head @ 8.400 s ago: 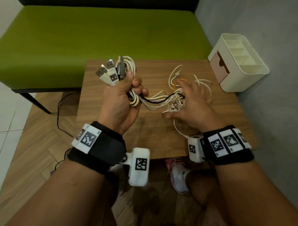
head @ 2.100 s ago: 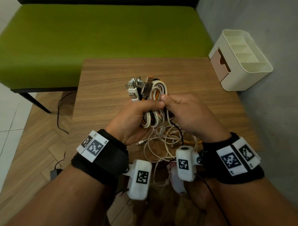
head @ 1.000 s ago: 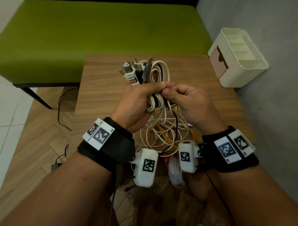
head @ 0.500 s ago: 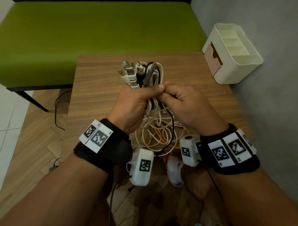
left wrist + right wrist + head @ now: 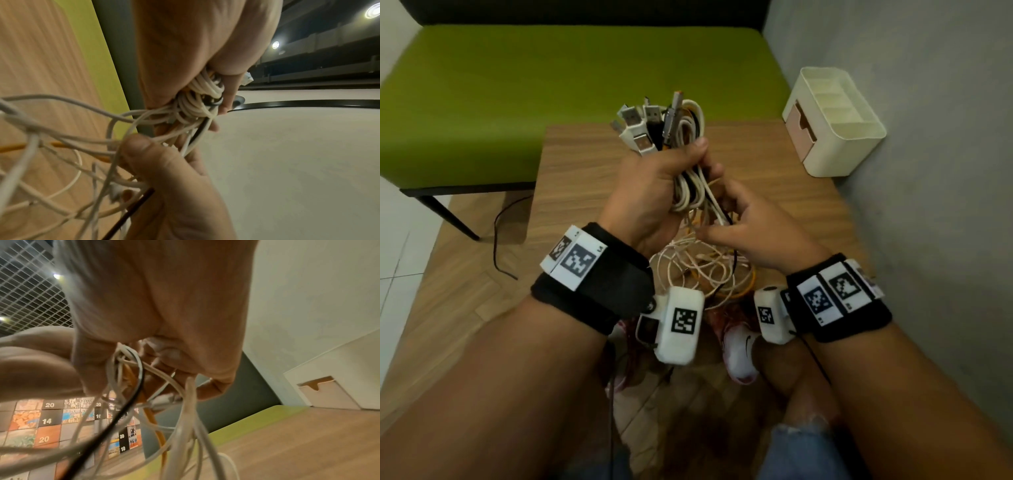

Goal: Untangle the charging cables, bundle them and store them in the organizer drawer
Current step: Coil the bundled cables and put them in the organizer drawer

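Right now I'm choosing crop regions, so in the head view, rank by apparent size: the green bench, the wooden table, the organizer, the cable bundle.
1. green bench
2. wooden table
3. organizer and cable bundle: too alike, and the bundle sits nearer the camera.

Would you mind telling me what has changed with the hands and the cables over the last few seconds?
The right hand has left its pinch beside the left thumb and dropped lower, fingers now among the loose strands hanging under the bundle. The left hand still grips the coiled cables, plugs pointing up. The organizer stays at the table's far right corner.
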